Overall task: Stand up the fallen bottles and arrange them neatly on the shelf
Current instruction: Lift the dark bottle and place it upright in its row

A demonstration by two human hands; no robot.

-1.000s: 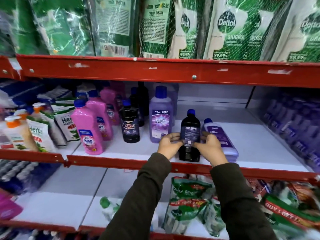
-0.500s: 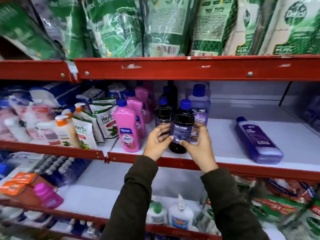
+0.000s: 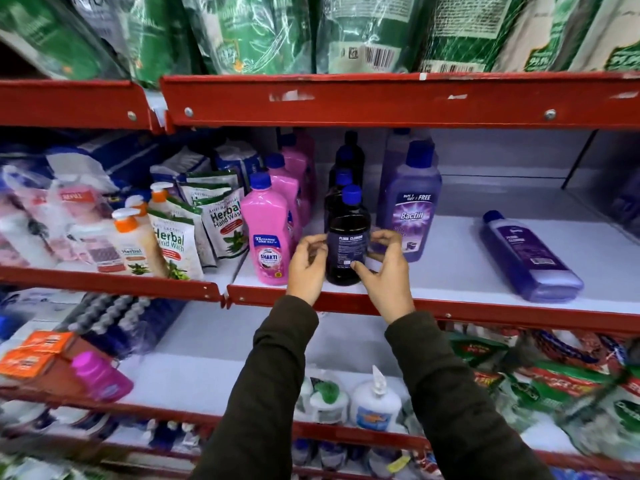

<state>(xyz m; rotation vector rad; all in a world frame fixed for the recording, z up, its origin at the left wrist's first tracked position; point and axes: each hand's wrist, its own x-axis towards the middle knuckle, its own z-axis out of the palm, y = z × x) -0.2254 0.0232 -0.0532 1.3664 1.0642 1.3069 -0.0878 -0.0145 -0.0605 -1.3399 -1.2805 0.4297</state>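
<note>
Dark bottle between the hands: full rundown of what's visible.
The dark bottle stands upright at the front edge of the white shelf, heading a row of similar dark bottles. Near-black glossy body, probably plastic, blue screw cap, dark label with small white print. The left hand and right hand flank it, fingertips on its sides. Pink bottle on its left.

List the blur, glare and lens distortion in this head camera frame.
Head view: the dark bottle between the hands and the pink Shakti bottle read sharp; the left and bottom edges smear with motion blur; glare streaks the green pouches overhead; the wide lens bows the red shelf rail.
</note>
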